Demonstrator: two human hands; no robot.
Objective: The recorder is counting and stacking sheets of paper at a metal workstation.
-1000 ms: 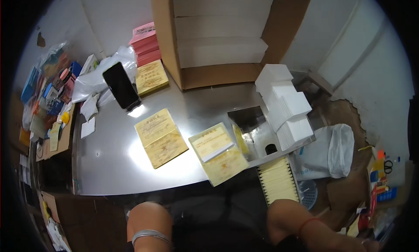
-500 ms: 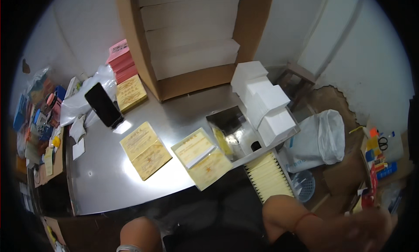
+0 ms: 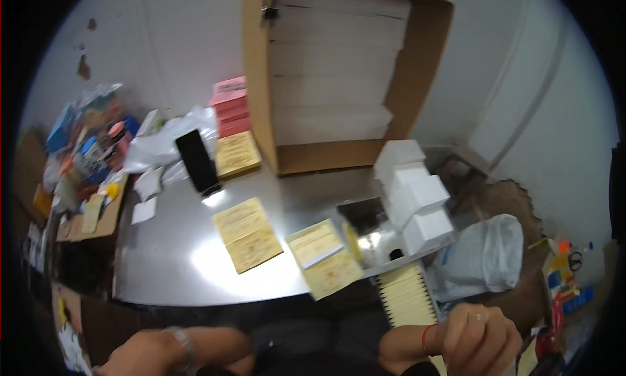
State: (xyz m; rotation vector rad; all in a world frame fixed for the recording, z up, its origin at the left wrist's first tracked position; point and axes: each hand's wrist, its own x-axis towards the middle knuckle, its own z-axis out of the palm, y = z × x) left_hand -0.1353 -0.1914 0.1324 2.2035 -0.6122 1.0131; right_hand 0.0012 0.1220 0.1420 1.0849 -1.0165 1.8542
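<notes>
My left hand [image 3: 140, 351], with a light band at the wrist, is low at the left, its fingers cut off by the lower edge. My right hand [image 3: 481, 340], with a red cord at the wrist and a ring, has its fingers curled closed; whatever may be in them is hidden. It is close to the near end of a narrow tray of cream paper slips [image 3: 405, 294]. On the metal table lie an open yellow printed folder [image 3: 246, 236] and a second yellow folder [image 3: 324, 262] with a white strip across it.
A phone [image 3: 197, 161] leans upright behind the folders. Yellow booklets [image 3: 238, 153] and pink stacks [image 3: 230, 105] stand beside a large carton [image 3: 332, 159] of white paper. White boxes [image 3: 417, 193] rise from a metal bin [image 3: 385, 268]. A white bag [image 3: 482, 255] is at right, clutter [image 3: 98, 151] at left.
The view has shifted, so the table sits farther right and lower. My left hand has come into sight. My right hand, blurred before, has moved left and shows curled fingers.
</notes>
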